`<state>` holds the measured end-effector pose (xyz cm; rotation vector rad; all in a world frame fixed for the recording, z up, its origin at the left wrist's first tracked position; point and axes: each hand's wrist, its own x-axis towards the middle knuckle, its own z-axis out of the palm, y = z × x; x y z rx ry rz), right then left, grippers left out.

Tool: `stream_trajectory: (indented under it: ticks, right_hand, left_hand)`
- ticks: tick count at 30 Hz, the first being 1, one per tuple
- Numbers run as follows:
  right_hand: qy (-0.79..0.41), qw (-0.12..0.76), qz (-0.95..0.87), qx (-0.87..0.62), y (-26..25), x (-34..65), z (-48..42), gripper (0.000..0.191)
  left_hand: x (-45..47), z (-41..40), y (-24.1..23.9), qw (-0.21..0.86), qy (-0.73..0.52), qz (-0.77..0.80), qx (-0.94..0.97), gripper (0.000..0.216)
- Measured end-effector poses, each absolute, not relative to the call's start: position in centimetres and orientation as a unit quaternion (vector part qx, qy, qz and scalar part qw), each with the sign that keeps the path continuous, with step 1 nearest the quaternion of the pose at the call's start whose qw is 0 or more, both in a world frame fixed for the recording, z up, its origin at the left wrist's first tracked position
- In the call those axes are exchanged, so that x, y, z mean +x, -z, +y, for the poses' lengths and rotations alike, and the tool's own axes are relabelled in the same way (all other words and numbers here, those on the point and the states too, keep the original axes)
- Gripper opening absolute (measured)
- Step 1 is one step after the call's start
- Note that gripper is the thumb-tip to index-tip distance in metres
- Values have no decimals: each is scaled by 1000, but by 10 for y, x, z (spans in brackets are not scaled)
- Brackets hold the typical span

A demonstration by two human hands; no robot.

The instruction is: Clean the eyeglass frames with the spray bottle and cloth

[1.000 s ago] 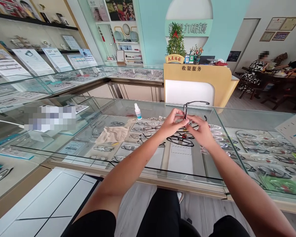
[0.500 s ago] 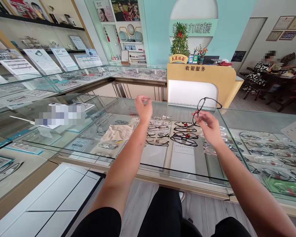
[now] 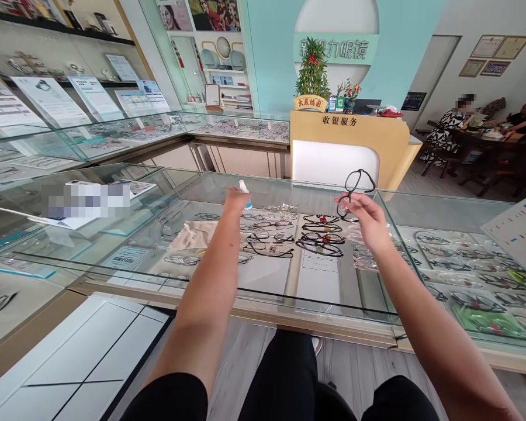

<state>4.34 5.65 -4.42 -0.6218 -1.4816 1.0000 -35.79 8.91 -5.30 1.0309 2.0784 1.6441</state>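
— What has the right hand (image 3: 368, 221) got?

— A pair of black glasses (image 3: 355, 187). Thumb and fingertips are pinched on the lower lens rim, the other fingers loosely curled. The frame stands up out of the grip, clear of the glass counter (image 3: 421, 213), and one temple arcs off to the right.

— So where exactly are the glasses?

— In the air over the far right part of the counter, just above the rows of frames (image 3: 319, 234) laid out inside the case under the glass.

— And the left hand (image 3: 235, 202)?

— Stretched out to the left of the right hand, well apart from it, with its back toward the camera. It is right up against a small spray bottle (image 3: 244, 188) that stands upright on the counter. The bottle's white top shows above the knuckles and a bit of blue shows at the base.

— Is it gripping the bottle?

— I cannot tell. The fingers are hidden behind the hand itself, so how far they are closed does not show.

— Anything else close by?

— A beige cloth (image 3: 193, 234) lies to the near left of the bottle; whether on the glass or beneath it is unclear. Beyond the counter stands a yellow cashier desk (image 3: 350, 140) with a potted plant (image 3: 311, 73) on it, and at far right people sit at a table (image 3: 486, 137).
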Motion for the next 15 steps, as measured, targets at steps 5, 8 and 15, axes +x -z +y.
stream_trajectory:
  ticks: [5,8,15]
  right_hand:
    - [-434,571,-649,-253,47,45,60,27]
    - [-448,569,-643,-251,45,45,58,26]
    - [-466,556,-646,-240,41,41,52,27]
  left_hand:
    - [-358,86,52,191,-546,756,306,39]
    - [-351,85,44,174,-587,729,307,35]
    - [-278,72,12,318,-740,477,352,37]
